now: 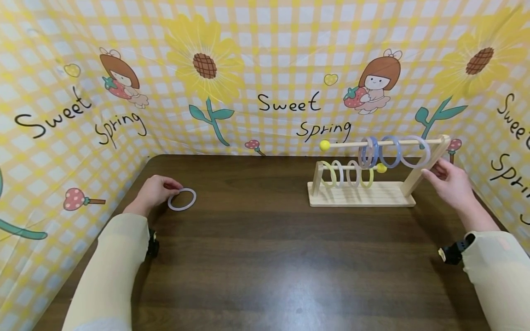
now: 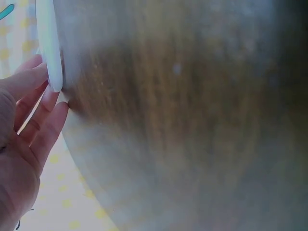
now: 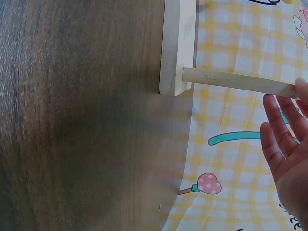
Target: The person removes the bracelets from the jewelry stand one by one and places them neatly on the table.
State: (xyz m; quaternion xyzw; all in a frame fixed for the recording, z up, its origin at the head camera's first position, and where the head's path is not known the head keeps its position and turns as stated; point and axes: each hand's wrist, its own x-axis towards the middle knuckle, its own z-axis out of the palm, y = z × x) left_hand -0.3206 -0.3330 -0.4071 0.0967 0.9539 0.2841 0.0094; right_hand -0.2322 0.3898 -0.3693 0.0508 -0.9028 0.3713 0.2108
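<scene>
Left hand: the left hand (image 1: 155, 192) lies on the worktop (image 1: 265, 257) at the left of the frame, fingertips pinching the near edge of a pale ring (image 1: 182, 199); in the left wrist view the fingers (image 2: 41, 113) are loosely curved beside the ring's white rim (image 2: 49, 45).
Ring: flat on the worktop, just right of the left hand, well apart from the rack.
Right hand: the right hand (image 1: 451, 184) is at the right of the frame, beside the rack's right post (image 1: 426, 166); its fingers are relaxed and fairly straight and touch the post, with nothing clearly curled round it. The right wrist view shows the fingers (image 3: 279, 139) open, next to the post (image 3: 238, 81).
Rack: a wooden rack (image 1: 360, 195) stands at the right of centre; its upper rod (image 1: 381, 144) carries bluish and clear rings, its lower rod (image 1: 352, 168) yellow and clear ones.
Doing it well: I judge the ring is best lifted by its edge, thumb under and fingertip above, as it lies flat and thin; the right hand should keep the rack steady by its post.
Arms: both forearms, in pale sleeves, reach forward from the lower corners; the left wrist is low on the worktop, the right wrist raised.
</scene>
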